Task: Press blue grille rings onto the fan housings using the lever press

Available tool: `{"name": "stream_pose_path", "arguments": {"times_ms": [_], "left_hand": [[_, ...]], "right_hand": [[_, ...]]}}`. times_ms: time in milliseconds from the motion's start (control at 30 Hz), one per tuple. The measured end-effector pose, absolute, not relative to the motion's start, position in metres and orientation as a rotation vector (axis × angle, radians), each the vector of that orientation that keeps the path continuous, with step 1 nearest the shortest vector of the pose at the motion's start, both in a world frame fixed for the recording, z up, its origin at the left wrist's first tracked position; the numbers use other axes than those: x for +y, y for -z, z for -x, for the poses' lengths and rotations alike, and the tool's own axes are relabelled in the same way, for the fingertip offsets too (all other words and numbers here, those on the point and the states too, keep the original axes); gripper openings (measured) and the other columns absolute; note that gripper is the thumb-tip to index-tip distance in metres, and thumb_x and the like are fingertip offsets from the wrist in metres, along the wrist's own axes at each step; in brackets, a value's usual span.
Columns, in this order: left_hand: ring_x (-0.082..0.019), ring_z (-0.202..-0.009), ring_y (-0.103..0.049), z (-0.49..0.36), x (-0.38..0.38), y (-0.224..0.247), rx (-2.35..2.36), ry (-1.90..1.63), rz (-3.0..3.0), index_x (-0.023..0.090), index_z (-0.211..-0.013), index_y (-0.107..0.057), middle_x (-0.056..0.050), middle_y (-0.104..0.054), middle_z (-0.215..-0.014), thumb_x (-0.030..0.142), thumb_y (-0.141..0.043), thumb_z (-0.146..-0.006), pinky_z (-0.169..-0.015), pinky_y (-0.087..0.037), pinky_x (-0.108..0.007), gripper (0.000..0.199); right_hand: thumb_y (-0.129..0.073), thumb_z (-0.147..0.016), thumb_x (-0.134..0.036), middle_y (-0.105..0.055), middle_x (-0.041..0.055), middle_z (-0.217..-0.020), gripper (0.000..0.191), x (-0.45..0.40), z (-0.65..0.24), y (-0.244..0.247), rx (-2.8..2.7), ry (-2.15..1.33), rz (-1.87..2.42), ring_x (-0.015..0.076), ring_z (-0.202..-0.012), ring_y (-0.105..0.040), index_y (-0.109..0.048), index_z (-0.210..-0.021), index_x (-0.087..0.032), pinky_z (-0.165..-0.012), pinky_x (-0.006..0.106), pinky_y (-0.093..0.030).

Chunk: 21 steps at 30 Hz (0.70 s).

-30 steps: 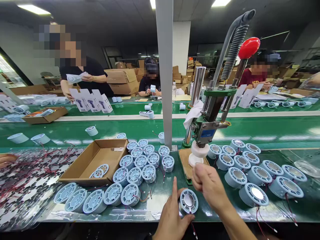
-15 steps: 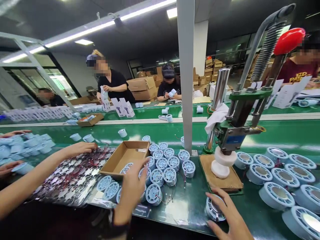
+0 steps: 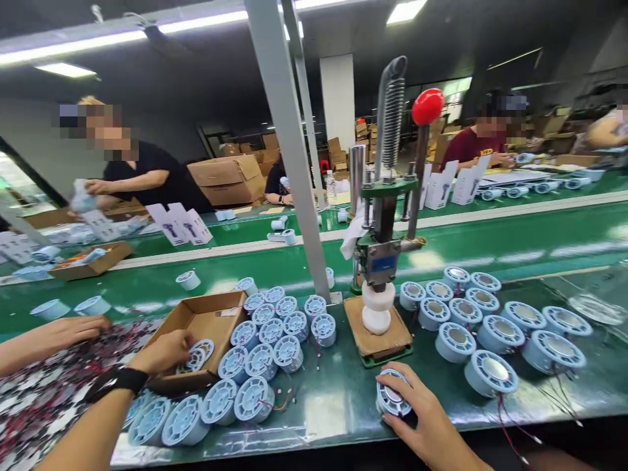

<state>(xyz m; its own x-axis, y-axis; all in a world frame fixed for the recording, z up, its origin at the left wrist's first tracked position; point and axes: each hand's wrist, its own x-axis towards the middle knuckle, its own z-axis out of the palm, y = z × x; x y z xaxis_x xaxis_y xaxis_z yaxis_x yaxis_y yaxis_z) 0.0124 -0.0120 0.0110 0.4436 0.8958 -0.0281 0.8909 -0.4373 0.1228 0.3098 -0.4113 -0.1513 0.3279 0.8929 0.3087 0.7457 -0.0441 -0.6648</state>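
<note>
My left hand (image 3: 164,353), with a black band at the wrist, reaches into a shallow cardboard box (image 3: 169,320). Its fingers are curled down beside light-blue slotted rings (image 3: 201,354) lying there; what the fingertips hold, if anything, is hidden. On the bench front, my right hand (image 3: 424,409) is closed around a round light-blue fan housing (image 3: 391,392), thumb on the near side and fingers on the far side. That housing stands upright on the green surface, just in front of the hand press (image 3: 383,261). Slotted light-blue housings (image 3: 261,360) stand in rows between my hands.
The press has a red-knobbed lever (image 3: 428,106) and a white round pad (image 3: 377,317) over a board. Housings with metal discs (image 3: 490,373) stand at right, wires trailing. A co-worker's hand (image 3: 73,333) rests by heaped wired parts (image 3: 29,392). A grey post (image 3: 289,150) rises mid-bench.
My left hand has moved left and down into the cardboard box. My right hand has closed around the housing it was beside. The view has turned to the right.
</note>
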Motion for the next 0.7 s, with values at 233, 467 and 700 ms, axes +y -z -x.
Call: {"name": "stream_pose_path", "arguments": {"times_ms": [233, 467, 700], "left_hand": [[-0.030, -0.078, -0.068, -0.043, -0.039, -0.036, 1.629, -0.444, -2.642, 0.022, -0.075, -0.056, 0.000, -0.064, -0.066, 0.027, -0.049, -0.079, -0.075, -0.051, -0.039, 0.010], [-0.023, -0.092, -0.064, -0.151, -0.228, 0.066, 0.617, -0.336, -2.670, 0.022, -0.094, -0.066, -0.005, -0.069, -0.095, 0.011, -0.049, -0.081, -0.085, -0.053, -0.037, 0.024], [-0.026, -0.122, -0.052, -0.140, -0.239, 0.100, 0.639, -0.390, -2.506, 0.025, -0.126, -0.059, -0.009, -0.059, -0.128, 0.026, -0.053, -0.091, -0.104, -0.046, -0.045, 0.035]], "right_hand": [[-0.056, -0.078, -0.015, -0.052, 0.0070, -0.135, 0.051, -0.407, -0.299, 0.140, -1.245, -0.284, 1.819, 0.0182, -0.126, -0.053, -0.055, -0.128, -0.025, -0.108, 0.031, -0.044], [-0.057, -0.078, -0.014, -0.051, 0.0060, -0.134, 0.045, -0.396, -0.291, 0.137, -1.194, -0.307, 1.814, 0.0185, -0.126, -0.053, -0.058, -0.121, -0.025, -0.109, 0.031, -0.044], [-0.061, -0.080, -0.018, -0.048, 0.0063, -0.135, 0.051, -0.416, -0.300, 0.149, -1.296, -0.207, 1.771, 0.0169, -0.122, -0.056, -0.055, -0.130, -0.028, -0.103, 0.024, -0.047]]}}
